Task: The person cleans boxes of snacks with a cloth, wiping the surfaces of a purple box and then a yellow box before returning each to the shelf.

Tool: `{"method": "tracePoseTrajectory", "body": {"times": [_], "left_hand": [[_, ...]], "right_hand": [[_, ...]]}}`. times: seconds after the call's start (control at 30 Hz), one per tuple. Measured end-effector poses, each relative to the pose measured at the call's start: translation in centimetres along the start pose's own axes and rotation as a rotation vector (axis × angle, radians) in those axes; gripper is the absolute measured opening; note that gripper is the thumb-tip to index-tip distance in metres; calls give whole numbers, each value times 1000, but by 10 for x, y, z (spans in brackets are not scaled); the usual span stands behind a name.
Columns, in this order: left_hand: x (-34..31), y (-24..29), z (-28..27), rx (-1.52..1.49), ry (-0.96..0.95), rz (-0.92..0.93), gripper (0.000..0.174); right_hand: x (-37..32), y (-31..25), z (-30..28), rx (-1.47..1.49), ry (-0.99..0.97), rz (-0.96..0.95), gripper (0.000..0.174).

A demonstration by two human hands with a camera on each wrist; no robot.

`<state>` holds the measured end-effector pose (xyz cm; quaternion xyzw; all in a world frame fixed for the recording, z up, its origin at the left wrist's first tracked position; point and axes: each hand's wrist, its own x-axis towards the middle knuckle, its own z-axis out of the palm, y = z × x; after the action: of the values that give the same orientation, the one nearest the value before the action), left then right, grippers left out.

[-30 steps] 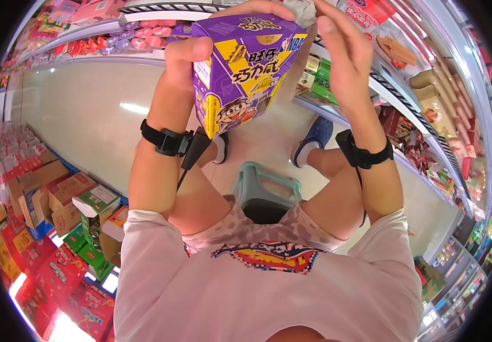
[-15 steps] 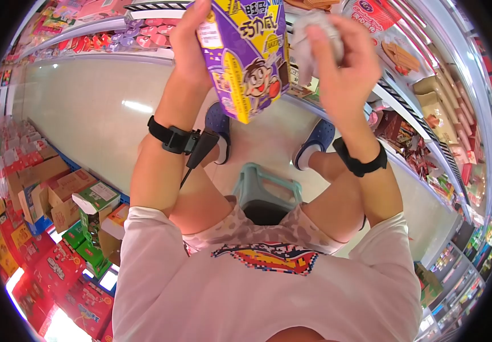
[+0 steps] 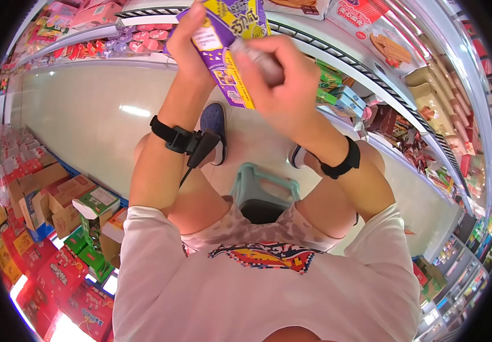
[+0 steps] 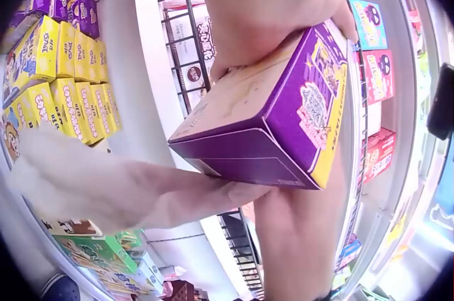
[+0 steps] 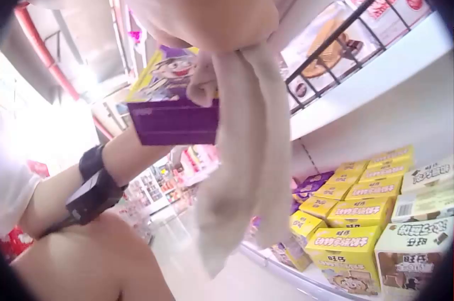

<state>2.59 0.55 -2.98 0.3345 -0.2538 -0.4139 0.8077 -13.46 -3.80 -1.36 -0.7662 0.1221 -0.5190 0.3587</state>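
In the head view my left hand [image 3: 189, 48] grips a purple and yellow snack carton [image 3: 220, 62] with a cartoon face, holding it tilted near the top edge. My right hand [image 3: 291, 85] clutches a crumpled whitish cloth [image 3: 266, 65] against the carton's right side, covering part of its printed front. A long tail of the cloth [image 5: 248, 152] hangs below the right hand in the right wrist view. From the left wrist, the purple end of the carton [image 4: 248, 155] shows, with the cloth [image 4: 120, 184] stretched just under it.
Ahead runs a store shelf with a black wire rail [image 3: 337, 51]. Yellow boxes [image 5: 347, 248] stand on its lower level. A greenish stool [image 3: 269, 196] is between the person's legs. Open cardboard cartons [image 3: 69, 194] and red boxes [image 3: 64, 268] stack up at the left.
The carton has shifted up and left in the head view and turned. My right hand swung away to the right with the cloth, then came back left onto the carton's side.
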Motion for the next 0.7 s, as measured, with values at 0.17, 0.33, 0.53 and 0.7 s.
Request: {"method": "tracePoseTrajectory", "body": {"times": [0.17,0.33,0.53,0.7], "left_hand": [[-9,1,12,32,61,51,76],[-6,5,4,-70,-17,34,69],[-12,6,33,58,-282,91,88],[-12,6,32,23,-241,98,87]], "right_hand": [[9,26,-8,-21,5,144,13],[-1,7,-9,16,-102,67,11],[10,35,-23,-99,-1,366,20],[-12,1,-14,-66,-226,-33,22]]}}
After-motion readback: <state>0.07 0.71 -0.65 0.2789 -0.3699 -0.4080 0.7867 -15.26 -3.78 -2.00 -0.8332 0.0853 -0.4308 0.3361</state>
